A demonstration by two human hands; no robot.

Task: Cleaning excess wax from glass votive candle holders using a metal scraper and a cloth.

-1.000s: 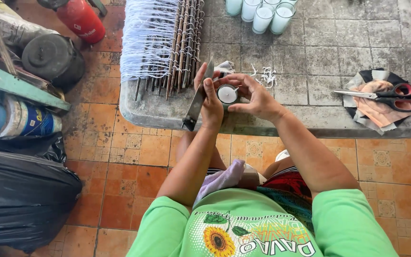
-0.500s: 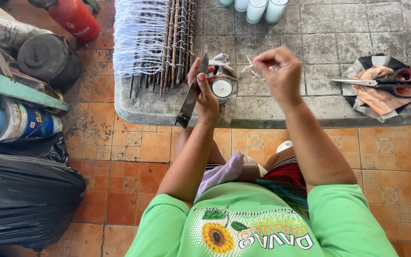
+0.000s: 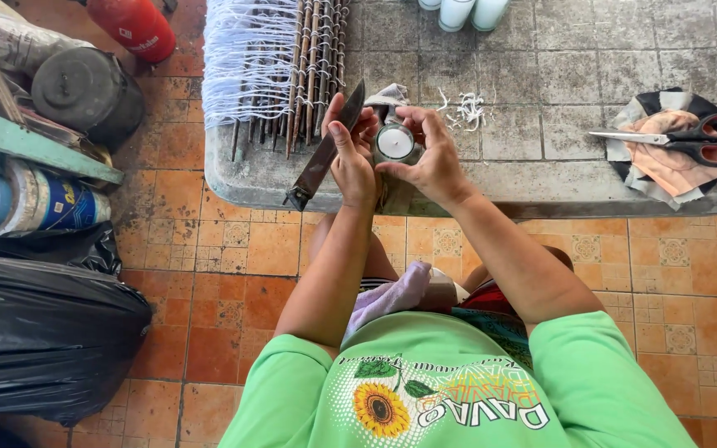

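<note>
My left hand (image 3: 350, 149) grips a long dark knife (image 3: 325, 149), its blade slanting down to the left over the edge of the grey stone table (image 3: 558, 75). My right hand (image 3: 429, 153) cups a small glass of white wax (image 3: 395, 143) between both hands, fingers curled round its right side. A grey cloth (image 3: 387, 95) sits just behind the glass. Short bits of white string (image 3: 466, 108) lie on the table past my right hand.
A rack of sticks wound with white string (image 3: 280, 58) lies at the table's left. Red-handled scissors (image 3: 690, 141) rest on a cloth-covered dish at the right. Several white candles (image 3: 462, 12) stand at the back. A black bag (image 3: 39, 340), pot and red cylinder crowd the left floor.
My right hand came back down from the string pile to the wax glass. The left hand and knife stayed nearly in place.
</note>
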